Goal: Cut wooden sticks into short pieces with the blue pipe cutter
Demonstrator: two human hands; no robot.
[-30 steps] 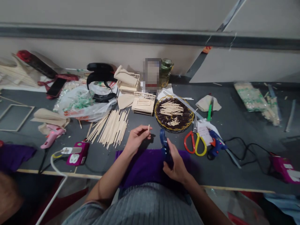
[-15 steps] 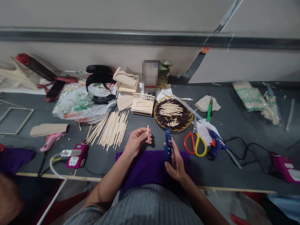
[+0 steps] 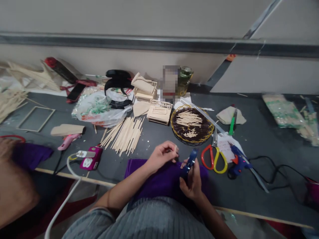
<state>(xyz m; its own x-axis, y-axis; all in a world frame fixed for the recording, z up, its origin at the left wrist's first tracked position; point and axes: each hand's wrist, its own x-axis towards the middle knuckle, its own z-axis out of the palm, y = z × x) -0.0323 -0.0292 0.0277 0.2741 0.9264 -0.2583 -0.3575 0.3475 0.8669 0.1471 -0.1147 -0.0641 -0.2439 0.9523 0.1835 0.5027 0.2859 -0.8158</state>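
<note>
My left hand is closed in a pinch over the purple cloth, a short wooden stick barely showing at its fingertips. My right hand is wrapped round a blue plier-like hand tool, which stands upright close to the left fingertips. The tool's jaws are blurred, so whether it touches the stick is unclear. Beyond the hands lies a round woven basket with short sticks and small cut pieces. Left of it, long sticks are spread on the dark table.
Red-and-yellow-handled scissors and a blue glue gun with its cord lie to the right. Small stick-built models stand behind. At left are a plastic bag, a pink glue gun, a magenta power block and another person's arm.
My left hand has moved right with the stick, close to the blue tool. The tool has tilted in my right hand. The view has shifted left, and the other person's arm shows more.
</note>
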